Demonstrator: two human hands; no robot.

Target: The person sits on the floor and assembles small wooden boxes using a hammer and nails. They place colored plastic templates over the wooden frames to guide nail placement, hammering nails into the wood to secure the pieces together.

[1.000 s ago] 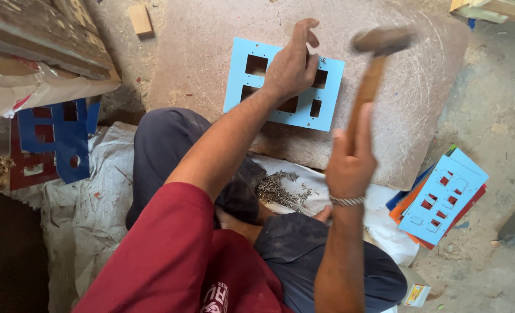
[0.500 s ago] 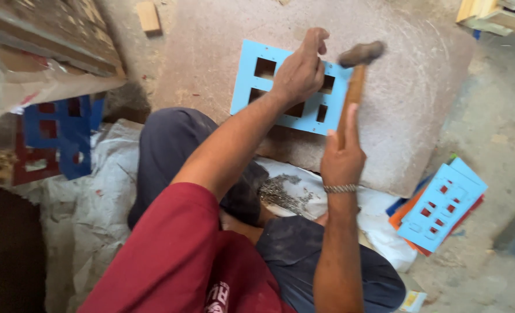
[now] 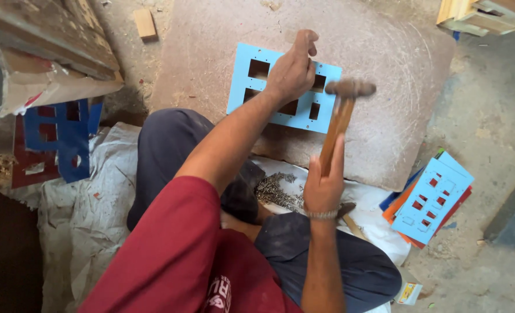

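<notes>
So there's this big worn stone slab (image 3: 385, 116) flat on the dusty concrete floor (image 3: 489, 116) with a light blue cut-out plate (image 3: 327, 110) lying on it, plus a white sack cloth (image 3: 83, 203), a small wood block (image 3: 145, 23) and a stack of coloured plates (image 3: 431, 200) on the floor around it.

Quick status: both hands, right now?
Left hand: fingers pinched together, pressing on the blue plate; what they hold cannot be told.
Right hand: closed on the hammer.

left hand (image 3: 292, 69) hides part of light blue plate (image 3: 283, 87); hammer head (image 3: 350, 88) blurred.
</notes>
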